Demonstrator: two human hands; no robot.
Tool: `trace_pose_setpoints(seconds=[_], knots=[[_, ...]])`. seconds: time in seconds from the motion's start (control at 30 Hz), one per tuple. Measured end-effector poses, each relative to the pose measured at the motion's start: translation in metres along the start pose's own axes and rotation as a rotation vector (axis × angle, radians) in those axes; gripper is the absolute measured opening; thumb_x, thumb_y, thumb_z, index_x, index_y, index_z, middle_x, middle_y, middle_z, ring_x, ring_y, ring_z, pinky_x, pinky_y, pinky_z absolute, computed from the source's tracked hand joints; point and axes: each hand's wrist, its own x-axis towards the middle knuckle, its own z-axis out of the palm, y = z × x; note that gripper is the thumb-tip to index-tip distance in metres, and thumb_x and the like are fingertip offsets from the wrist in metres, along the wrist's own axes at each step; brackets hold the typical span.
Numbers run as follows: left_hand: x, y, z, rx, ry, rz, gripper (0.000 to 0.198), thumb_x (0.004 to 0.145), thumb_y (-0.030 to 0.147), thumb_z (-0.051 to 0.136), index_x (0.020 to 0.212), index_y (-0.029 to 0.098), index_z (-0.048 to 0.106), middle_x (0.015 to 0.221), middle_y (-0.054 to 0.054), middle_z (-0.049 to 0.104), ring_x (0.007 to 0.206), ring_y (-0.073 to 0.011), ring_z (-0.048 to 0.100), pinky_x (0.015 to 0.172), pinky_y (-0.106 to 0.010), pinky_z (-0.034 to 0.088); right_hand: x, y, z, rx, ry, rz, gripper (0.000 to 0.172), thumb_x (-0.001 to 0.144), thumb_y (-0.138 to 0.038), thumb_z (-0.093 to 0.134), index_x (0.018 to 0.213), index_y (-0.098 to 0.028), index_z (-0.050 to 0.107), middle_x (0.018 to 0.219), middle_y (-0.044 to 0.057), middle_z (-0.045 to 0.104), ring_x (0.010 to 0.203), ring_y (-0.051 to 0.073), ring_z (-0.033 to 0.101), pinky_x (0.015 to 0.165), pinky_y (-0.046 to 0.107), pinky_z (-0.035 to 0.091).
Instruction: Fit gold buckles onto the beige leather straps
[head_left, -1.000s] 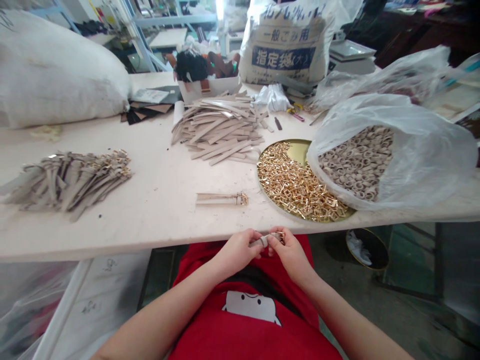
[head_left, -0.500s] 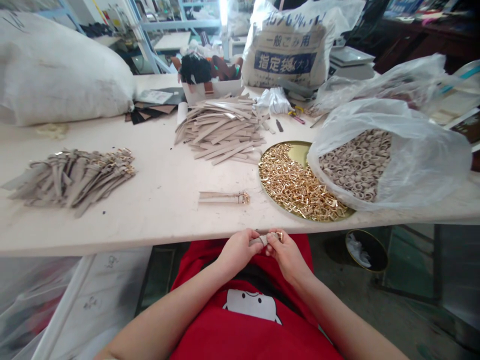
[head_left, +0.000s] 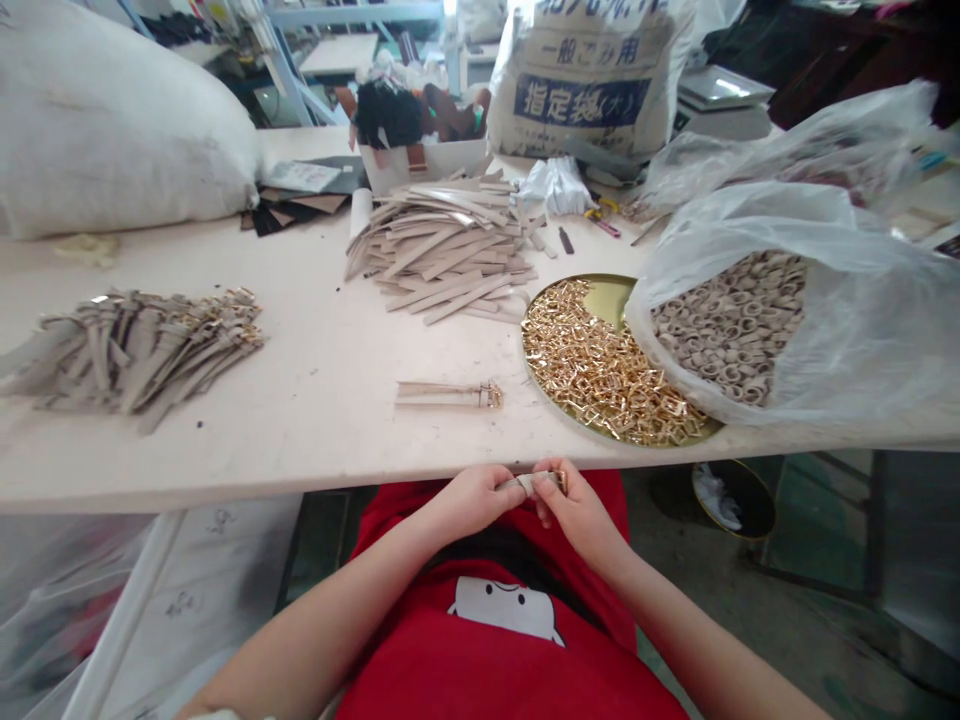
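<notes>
Plainly, the left hand (head_left: 480,497) and the right hand (head_left: 570,505) both gripped a narrow, matt, grey-beige strap (head_left: 527,484) between them, near the edge of the off-white table (head_left: 322,440). Shiny gold metal (head_left: 562,482) showed at its right end, by the right hand, while much of its length was hidden. Just beyond the hands lay a small bundle of gold-ended grey-beige straps (head_left: 446,394); right of it lay a round golden tray (head_left: 609,298).
</notes>
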Motion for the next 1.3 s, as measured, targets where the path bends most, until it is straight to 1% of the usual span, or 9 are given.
trace_pose_setpoints(seconds=[0.13, 0.27, 0.53, 0.67, 0.8, 0.9, 0.97, 1.17, 1.3], knots=[[-0.010, 0.006, -0.007, 0.093, -0.091, 0.067, 0.044, 0.079, 0.053, 0.038, 0.070, 0.013, 0.057, 0.058, 0.002, 0.049, 0.052, -0.0095, 0.040, 0.049, -0.020, 0.028, -0.007, 0.000, -0.008, -0.248, -0.037, -0.189, 0.017, 0.084, -0.036, 0.043, 0.078, -0.020, 0.046, 0.062, -0.004, 0.046, 0.055, 0.012, 0.044, 0.053, 0.024, 0.035], [-0.015, 0.007, 0.001, 0.137, -0.065, 0.077, 0.040, 0.083, 0.045, 0.034, 0.068, 0.015, 0.055, 0.057, 0.002, 0.052, 0.052, -0.0100, 0.044, 0.050, -0.021, 0.030, -0.012, -0.003, -0.011, -0.362, -0.124, -0.274, 0.014, 0.085, -0.031, 0.040, 0.078, -0.021, 0.046, 0.066, -0.003, 0.049, 0.060, 0.013, 0.045, 0.056, 0.025, 0.035], [-0.031, 0.016, 0.003, 0.241, -0.058, 0.116, 0.033, 0.083, 0.029, 0.033, 0.059, 0.016, 0.051, 0.054, 0.002, 0.051, 0.050, -0.0099, 0.044, 0.052, -0.021, 0.030, -0.019, -0.011, -0.013, -0.444, -0.186, -0.281, 0.012, 0.084, -0.028, 0.040, 0.077, -0.021, 0.047, 0.063, -0.003, 0.049, 0.057, 0.013, 0.045, 0.055, 0.025, 0.033], [-0.035, 0.020, 0.004, 0.184, -0.086, 0.076, 0.032, 0.082, 0.031, 0.032, 0.059, 0.016, 0.050, 0.052, 0.003, 0.048, 0.048, -0.0092, 0.042, 0.050, -0.020, 0.031, -0.023, -0.011, -0.012, -0.419, -0.219, -0.310, 0.012, 0.084, -0.027, 0.040, 0.078, -0.021, 0.048, 0.065, -0.003, 0.051, 0.059, 0.013, 0.046, 0.056, 0.025, 0.035], [-0.037, 0.027, 0.000, 0.111, -0.105, 0.039, 0.033, 0.082, 0.035, 0.030, 0.064, 0.016, 0.050, 0.056, 0.002, 0.052, 0.047, -0.0095, 0.046, 0.048, -0.020, 0.034, -0.025, -0.007, -0.010, -0.362, -0.091, -0.349, 0.017, 0.087, -0.031, 0.037, 0.078, -0.020, 0.047, 0.067, -0.001, 0.051, 0.061, 0.014, 0.047, 0.057, 0.025, 0.037], [-0.040, 0.030, -0.004, 0.067, -0.163, 0.028, 0.031, 0.081, 0.040, 0.035, 0.067, 0.016, 0.050, 0.062, 0.000, 0.056, 0.051, -0.0104, 0.052, 0.049, -0.020, 0.038, -0.026, -0.007, -0.007, -0.375, -0.030, -0.356, 0.016, 0.087, -0.032, 0.037, 0.089, -0.020, 0.048, 0.069, 0.000, 0.054, 0.061, 0.015, 0.050, 0.057, 0.026, 0.037], [-0.040, 0.029, -0.003, 0.038, -0.177, 0.031, 0.032, 0.080, 0.043, 0.038, 0.068, 0.015, 0.051, 0.063, -0.001, 0.058, 0.054, -0.0111, 0.055, 0.051, -0.020, 0.040, -0.026, -0.007, -0.004, -0.377, -0.047, -0.362, 0.018, 0.087, -0.032, 0.037, 0.095, -0.020, 0.048, 0.072, 0.000, 0.056, 0.062, 0.015, 0.052, 0.058, 0.027, 0.038], [-0.030, 0.018, 0.006, -0.019, -0.122, 0.055, 0.035, 0.083, 0.040, 0.034, 0.071, 0.014, 0.054, 0.065, -0.003, 0.061, 0.054, -0.0110, 0.057, 0.053, -0.020, 0.042, -0.021, -0.004, 0.002, -0.324, -0.097, -0.373, 0.018, 0.088, -0.031, 0.035, 0.097, -0.021, 0.046, 0.074, 0.002, 0.058, 0.067, 0.016, 0.055, 0.063, 0.028, 0.042], [-0.031, 0.022, -0.010, 0.068, -0.116, 0.077, 0.036, 0.083, 0.041, 0.034, 0.071, 0.015, 0.055, 0.063, -0.001, 0.060, 0.051, -0.0106, 0.055, 0.051, -0.020, 0.040, -0.012, -0.006, 0.000, -0.336, -0.120, -0.350, 0.023, 0.089, -0.033, 0.033, 0.106, -0.020, 0.044, 0.071, 0.001, 0.055, 0.063, 0.016, 0.054, 0.060, 0.028, 0.041]])
